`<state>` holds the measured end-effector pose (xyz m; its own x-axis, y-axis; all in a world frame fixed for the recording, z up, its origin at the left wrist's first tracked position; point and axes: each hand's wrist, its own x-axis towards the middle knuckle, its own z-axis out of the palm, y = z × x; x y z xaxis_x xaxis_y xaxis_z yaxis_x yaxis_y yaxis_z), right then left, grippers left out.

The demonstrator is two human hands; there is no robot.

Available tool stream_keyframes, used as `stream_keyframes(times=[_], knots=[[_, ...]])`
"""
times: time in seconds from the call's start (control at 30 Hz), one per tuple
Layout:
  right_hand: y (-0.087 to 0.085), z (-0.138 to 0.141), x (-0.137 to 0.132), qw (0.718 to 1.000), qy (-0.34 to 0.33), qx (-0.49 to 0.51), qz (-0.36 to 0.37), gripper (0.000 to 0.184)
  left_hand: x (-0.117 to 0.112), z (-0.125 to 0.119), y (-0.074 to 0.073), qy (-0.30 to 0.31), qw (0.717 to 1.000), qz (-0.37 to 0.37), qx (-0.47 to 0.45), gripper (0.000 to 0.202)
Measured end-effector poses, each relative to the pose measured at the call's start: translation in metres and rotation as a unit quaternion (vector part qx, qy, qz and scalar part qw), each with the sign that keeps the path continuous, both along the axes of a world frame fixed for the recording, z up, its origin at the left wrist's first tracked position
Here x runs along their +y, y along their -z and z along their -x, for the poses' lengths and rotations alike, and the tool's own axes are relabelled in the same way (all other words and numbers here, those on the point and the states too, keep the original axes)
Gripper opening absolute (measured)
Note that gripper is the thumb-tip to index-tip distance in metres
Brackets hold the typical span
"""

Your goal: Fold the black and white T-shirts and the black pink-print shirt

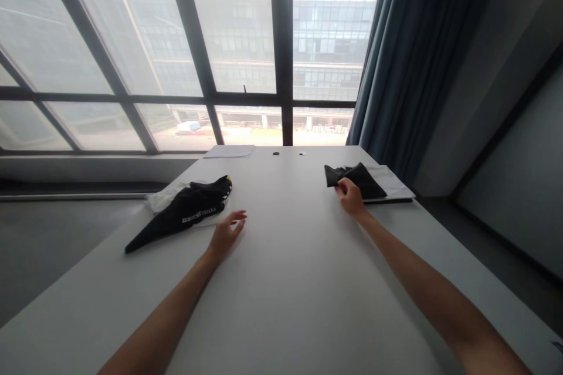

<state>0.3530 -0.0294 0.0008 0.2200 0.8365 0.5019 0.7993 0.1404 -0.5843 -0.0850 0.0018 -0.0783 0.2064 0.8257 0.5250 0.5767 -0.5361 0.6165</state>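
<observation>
My right hand [350,195] reaches to the far right of the white table [285,258] and its fingers are pinched on the near edge of a folded black cloth [357,180], which lies on a white cloth [391,181]. My left hand [226,233] hovers just above the table with its fingers stretched out and holds nothing. Just left of it lies a crumpled black garment [185,211] with white lettering, resting partly on another white cloth [159,199].
A sheet of paper [229,151] lies at the table's far edge, beside two small cable holes [275,153]. Beyond is a large window with dark frames [281,47], and a blue curtain [409,58] hangs at the right. Grey floor surrounds the table.
</observation>
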Motion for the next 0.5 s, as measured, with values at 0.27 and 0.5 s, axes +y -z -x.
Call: stream_keyframes(times=[0.27, 0.5], knots=[[0.032, 0.129, -0.082, 0.867, -0.443, 0.197, 0.117, 0.022, -0.049, -0.050, -0.011, 0.203, 0.979, -0.019, -0.006, 0.088], [0.079, 0.098, -0.091, 0.929, -0.259, 0.258, 0.054, 0.022, -0.054, -0.060, -0.027, 0.106, 0.993, -0.027, 0.051, 0.032]])
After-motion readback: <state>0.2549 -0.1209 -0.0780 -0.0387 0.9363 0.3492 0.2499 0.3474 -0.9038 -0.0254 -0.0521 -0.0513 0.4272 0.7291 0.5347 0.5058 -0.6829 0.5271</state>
